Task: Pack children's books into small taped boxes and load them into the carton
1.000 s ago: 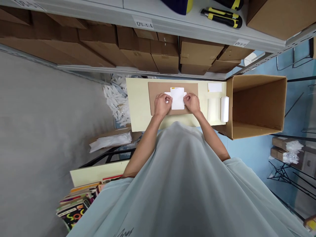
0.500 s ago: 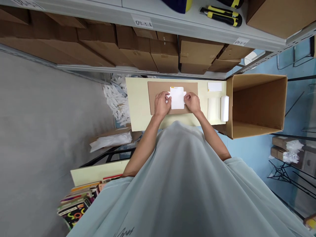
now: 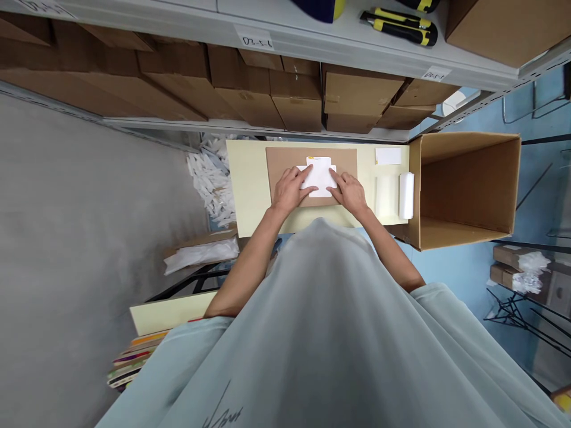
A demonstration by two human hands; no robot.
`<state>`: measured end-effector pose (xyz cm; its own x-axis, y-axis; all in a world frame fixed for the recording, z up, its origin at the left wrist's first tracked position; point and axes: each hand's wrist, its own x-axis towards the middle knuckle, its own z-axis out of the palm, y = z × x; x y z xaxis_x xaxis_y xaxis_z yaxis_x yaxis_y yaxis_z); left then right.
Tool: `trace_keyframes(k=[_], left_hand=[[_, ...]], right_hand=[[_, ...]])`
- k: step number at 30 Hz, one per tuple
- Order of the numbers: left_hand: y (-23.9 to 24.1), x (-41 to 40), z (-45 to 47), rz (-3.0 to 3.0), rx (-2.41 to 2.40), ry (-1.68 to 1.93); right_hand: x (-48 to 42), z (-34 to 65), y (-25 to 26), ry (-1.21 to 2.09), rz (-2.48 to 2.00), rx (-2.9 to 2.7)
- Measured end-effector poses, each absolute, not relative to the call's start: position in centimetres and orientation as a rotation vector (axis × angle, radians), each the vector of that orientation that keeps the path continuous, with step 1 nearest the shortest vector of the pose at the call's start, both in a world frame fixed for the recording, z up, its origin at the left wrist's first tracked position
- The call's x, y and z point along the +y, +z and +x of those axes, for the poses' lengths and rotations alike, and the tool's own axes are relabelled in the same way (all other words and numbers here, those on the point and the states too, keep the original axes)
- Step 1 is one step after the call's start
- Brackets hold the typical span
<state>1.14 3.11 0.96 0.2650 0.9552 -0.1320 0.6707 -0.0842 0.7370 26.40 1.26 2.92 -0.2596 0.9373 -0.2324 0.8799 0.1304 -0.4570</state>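
Note:
A flat white card piece (image 3: 319,178) with tabs sticking out at its sides and a small orange mark on its top edge lies on a brown cardboard sheet (image 3: 285,156). From the left, my left hand (image 3: 289,189) touches it with thumb and forefinger spread apart. My right hand (image 3: 351,192) rests on the opposite side in the same way, fingertips on the white edge. Neither hand grips anything. Whether the card is one folded piece or several layers, I cannot tell.
The pale yellow tabletop (image 3: 247,190) also carries a small white card (image 3: 388,156) and a white roll-like bundle (image 3: 405,196). An open carton (image 3: 466,190) stands at the right. Above are shelves with cardboard boxes (image 3: 297,98) and a utility knife (image 3: 404,31). Books (image 3: 134,359) lie lower left.
Both hands have gone from pinching the card's side tabs to spread thumbs and forefingers laid on its surface. The card itself has hardly moved.

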Motion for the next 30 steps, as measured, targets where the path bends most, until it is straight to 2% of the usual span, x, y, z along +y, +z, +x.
trace_keyframes(k=[9,15,24,30], left_hand=[[1.1,5.8,2.9,1.635,1.669,0.647],[1.0,4.0,4.0,1.799,1.807,0.406],[1.3,-2.2,3.1,2.038,1.492,0.452],[0.7,-0.5,4.3,2.012,1.476,0.337]], right_hand=[[4.6,24.9,2.6,0.840,-2.030,-2.031],[4.3,23.4,5.7,0.795,-2.274,-2.269],[-1.8,25.1,4.4,0.664,-1.678,-2.510],[0.3,23.5,2.6,0.734,-1.700,-2.511]])
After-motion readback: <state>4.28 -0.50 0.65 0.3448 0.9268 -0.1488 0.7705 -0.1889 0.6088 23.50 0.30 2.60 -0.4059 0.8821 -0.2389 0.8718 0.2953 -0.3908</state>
